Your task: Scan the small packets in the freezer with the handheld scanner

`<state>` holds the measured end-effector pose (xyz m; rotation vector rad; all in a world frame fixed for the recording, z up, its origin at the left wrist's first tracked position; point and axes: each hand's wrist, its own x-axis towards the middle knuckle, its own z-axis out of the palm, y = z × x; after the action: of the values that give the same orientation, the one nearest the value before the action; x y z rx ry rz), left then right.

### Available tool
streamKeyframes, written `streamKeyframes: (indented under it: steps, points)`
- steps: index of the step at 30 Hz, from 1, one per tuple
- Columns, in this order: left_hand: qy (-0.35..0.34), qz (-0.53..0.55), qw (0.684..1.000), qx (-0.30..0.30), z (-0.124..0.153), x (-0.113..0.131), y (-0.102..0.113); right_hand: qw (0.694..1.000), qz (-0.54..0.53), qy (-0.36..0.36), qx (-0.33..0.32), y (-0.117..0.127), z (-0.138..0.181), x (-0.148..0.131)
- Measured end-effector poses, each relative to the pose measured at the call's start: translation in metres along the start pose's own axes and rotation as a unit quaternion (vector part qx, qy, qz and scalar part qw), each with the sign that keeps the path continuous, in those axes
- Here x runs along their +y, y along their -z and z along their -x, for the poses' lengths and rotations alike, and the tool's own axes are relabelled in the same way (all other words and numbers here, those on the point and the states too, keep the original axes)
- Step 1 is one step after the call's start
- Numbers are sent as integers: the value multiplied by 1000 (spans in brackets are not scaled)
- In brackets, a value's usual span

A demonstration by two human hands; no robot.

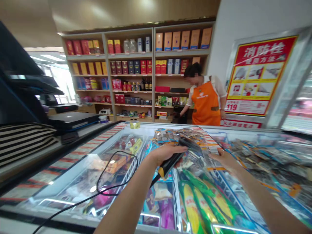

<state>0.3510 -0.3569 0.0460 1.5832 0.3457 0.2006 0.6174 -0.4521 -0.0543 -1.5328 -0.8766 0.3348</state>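
Note:
My left hand (167,152) is wrapped round the handle of a black and yellow barcode scanner (171,165), whose head points away to the right. A black cable (104,188) trails from it across the glass to the lower left. To the right, my right hand (226,160) pinches the edge of a clear plastic packet (209,157). This packet is close to the scanner's head, and its contents are blurred. Just beyond both hands lies a pile of small sealed packets (168,135) on the freezer's glass top.
Under the glass, white wire baskets (175,204) divide the freezer's goods, including corn in green wrappers (192,203). More packets (273,162) lie at the right. A person in an orange apron (206,104) stands behind the freezer, before shelves (131,76) of boxes. Dark equipment (73,120) stands left.

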Motion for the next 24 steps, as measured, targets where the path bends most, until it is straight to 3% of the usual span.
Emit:
streamKeyframes:
  steps: [3, 8, 11, 15, 24]
  points:
    - [5, 27, 1000, 2, -2, 0, -3, 981, -177, -76, 17, 10, -4, -8]
    - [58, 36, 997, 41, 1, -15, -11, 938, -330, -86, 52, 12, -7, -4]
    - [68, 51, 995, 45, 0, -22, -19, 924, -367, -79, 72, 13, -8, 0]
    - [85, 46, 995, 3, -2, -26, -32, 914, -392, -67, 82, 18, -10, 1]
    - [89, 60, 994, 6, 1, -24, -43, 898, -422, -85, 89, 19, -10, -10]
